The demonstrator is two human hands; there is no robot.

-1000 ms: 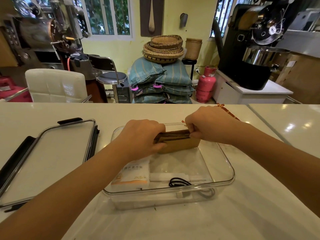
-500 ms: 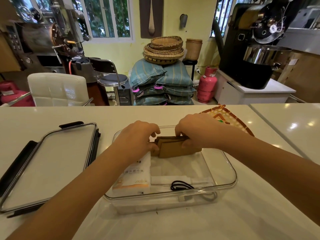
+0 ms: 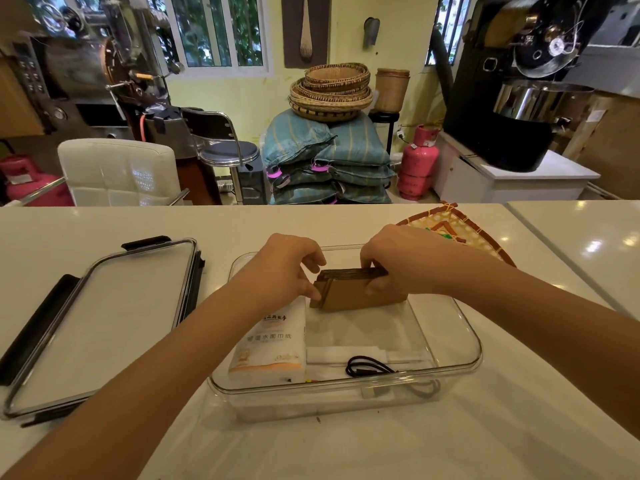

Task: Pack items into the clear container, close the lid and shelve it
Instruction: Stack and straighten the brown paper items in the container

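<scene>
To seat the brown stack of cards (image 3: 356,295) well, both hands should lower it evenly onto the floor of the clear container (image 3: 464,337), keeping the pieces squared so none fans out, then let go together. The right hand (image 3: 398,261) pinches the stack's right end, thumb in front and fingers over the top edge; the left hand (image 3: 287,268) is loosely curled, fingertips touching its left end. Just nearer the person lie a tissue pack (image 3: 273,344) and a black cord (image 3: 367,366). The lid (image 3: 104,317) lies left of the left hand.

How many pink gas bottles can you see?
2. One pink metal gas bottle stands on the floor beside the stacked blue sacks; another sits at the far left edge, partly hidden.
</scene>
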